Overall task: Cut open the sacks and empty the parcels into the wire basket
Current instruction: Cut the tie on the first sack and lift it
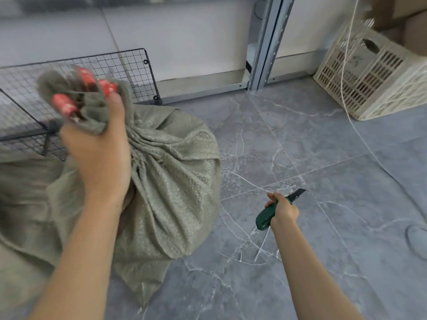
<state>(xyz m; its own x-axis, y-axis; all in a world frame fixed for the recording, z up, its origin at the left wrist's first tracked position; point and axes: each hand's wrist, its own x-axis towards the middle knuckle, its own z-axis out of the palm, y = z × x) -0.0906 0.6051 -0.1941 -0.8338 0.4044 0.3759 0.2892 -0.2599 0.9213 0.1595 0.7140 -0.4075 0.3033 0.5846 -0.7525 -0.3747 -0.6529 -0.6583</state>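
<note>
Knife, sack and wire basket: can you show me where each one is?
knife [263,220], head view, on its green handle.
sack [175,181], head view, on its bulging woven side.
wire basket [104,65], head view, on its mesh wall.

Head-worn wide camera faces forward and down, close over the sack [171,181].

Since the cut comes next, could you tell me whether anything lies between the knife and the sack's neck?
Nothing visible does: only bare floor separates the knife, in the right hand, from the sack. The left hand grips the gathered neck itself, just below the red strips, so the blade would arrive close to that hand.
</note>
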